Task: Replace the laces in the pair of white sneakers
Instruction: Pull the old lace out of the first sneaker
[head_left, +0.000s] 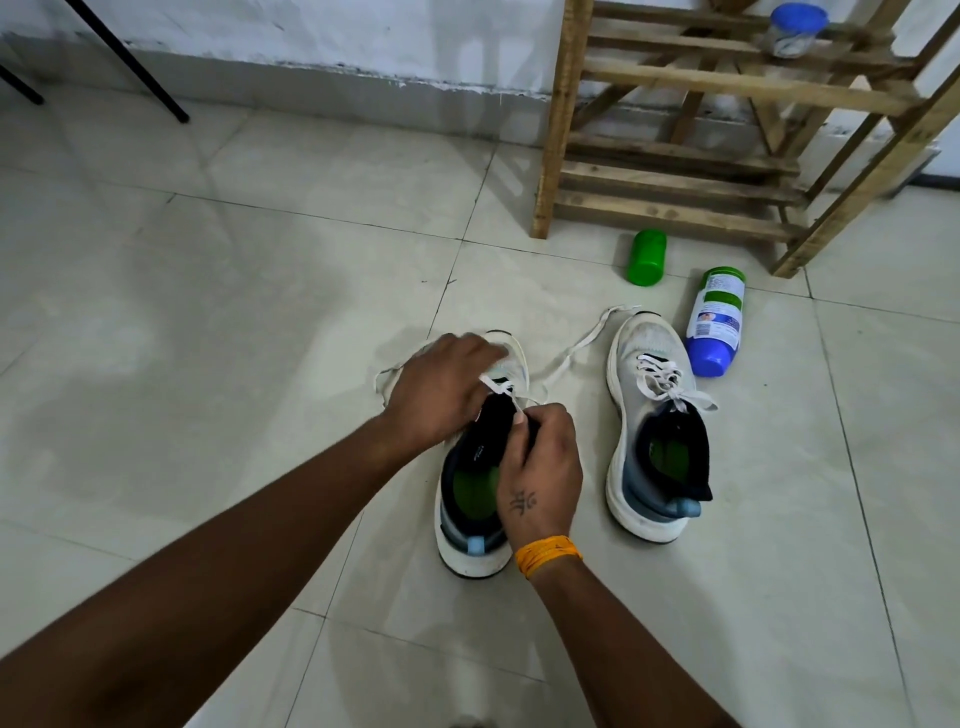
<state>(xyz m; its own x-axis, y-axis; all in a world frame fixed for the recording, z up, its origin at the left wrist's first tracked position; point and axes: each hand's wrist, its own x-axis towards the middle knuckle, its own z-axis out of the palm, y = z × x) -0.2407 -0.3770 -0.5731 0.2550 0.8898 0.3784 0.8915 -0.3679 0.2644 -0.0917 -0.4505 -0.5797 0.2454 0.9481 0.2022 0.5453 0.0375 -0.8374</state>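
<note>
Our right hand (540, 467) pinches white lace (506, 397) over left sneaker (475, 525) on floor (208, 312); our left hand (441, 384) grips its forefoot; right sneaker (652, 441) beside, laced; lotion bottle (714, 322) near.

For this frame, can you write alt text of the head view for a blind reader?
Both hands work a white lace on the left white sneaker: right hand pinches it, left hand rests on the toe. The laced right sneaker stands beside it on the tiled floor.

Two sneakers (655, 436) stand side by side, bottle (714, 322) and rack (727, 130) beyond the right one.
</note>
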